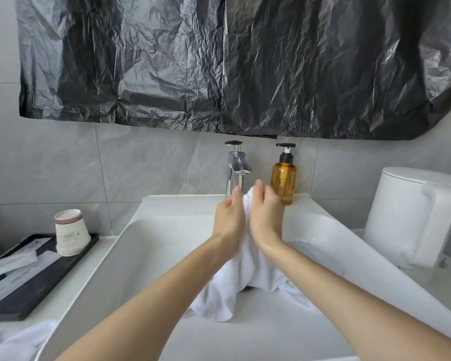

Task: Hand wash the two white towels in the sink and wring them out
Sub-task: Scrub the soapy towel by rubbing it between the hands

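White towel (pixel 245 272), centre frame: pressed upright between left hand (pixel 228 220) and right hand (pixel 264 214), palms flat and fingers loosely extended, apparently for rubbing, tail trailing into sink (pixel 130 230); second towel (pixel 11 342) lies lower left.

Bare forearms, left hand (pixel 228 220), right hand (pixel 264 217)

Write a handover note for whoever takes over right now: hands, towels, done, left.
Hands: left hand and right hand press their palms on the white towel between them, fingers fairly straight, blurred; no curled grip.
That towel trails down into the sink, in front of the faucet.
The second towel lies on the counter, lower left, outside the sink.
Done: first towel looks mid-scrub.
Left: finish it, wring it, then wash and wring the second.
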